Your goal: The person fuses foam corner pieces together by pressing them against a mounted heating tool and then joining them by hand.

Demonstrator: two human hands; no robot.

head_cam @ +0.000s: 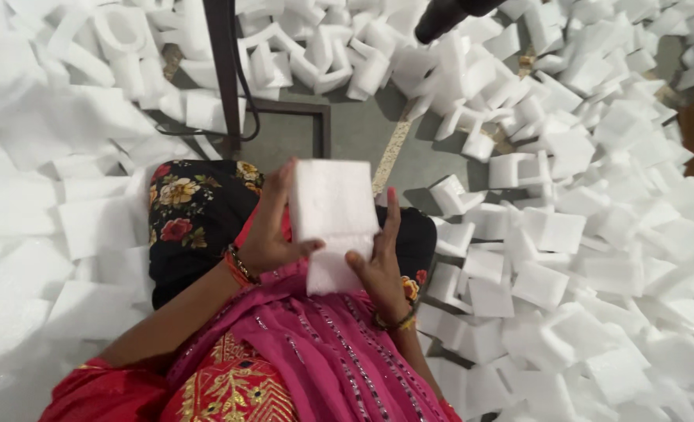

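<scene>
Nearest the camera, a pink scarf (315,344) and red embroidered dress (230,387) cover the person's lap, with black flowered trousers (190,219) beyond. Above the lap, two hands hold one stack of white foam slabs (333,223), upright and facing the camera; two slabs can be counted, the front one sitting higher than the one behind. The left hand (272,230) wraps the stack's left edge, thumb across the front and fingers behind. The right hand (382,262) grips the right edge, thumb pressing the lower slab, fingers stretched up the side. Each wrist wears bangles. Around the person, foam pieces (565,258) lie heaped on the floor (362,133), too many to count. Farther off stands one dark metal frame (226,78) with one black cable (247,70). One dark rounded object (448,16) juts in at the top.
</scene>
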